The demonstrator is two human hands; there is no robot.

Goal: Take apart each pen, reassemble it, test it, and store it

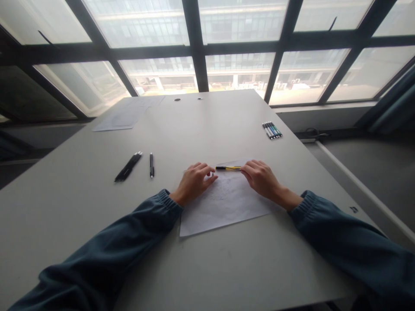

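looks like an office or meeting room to me — there's a broad white table (207, 268) with a dark round fitting (177, 99) at its far end, a row of slim pens (272, 130), more black pens (129, 167) and loose sheets (119, 114). big dark-framed windows (197, 52) fill the far side, a large building (240, 21) showing beyond — and plain grey floor (343, 160) lies off to the right.

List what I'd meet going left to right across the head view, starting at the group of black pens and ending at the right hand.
Group of black pens → single black pen → left hand → yellow-and-black pen → right hand.
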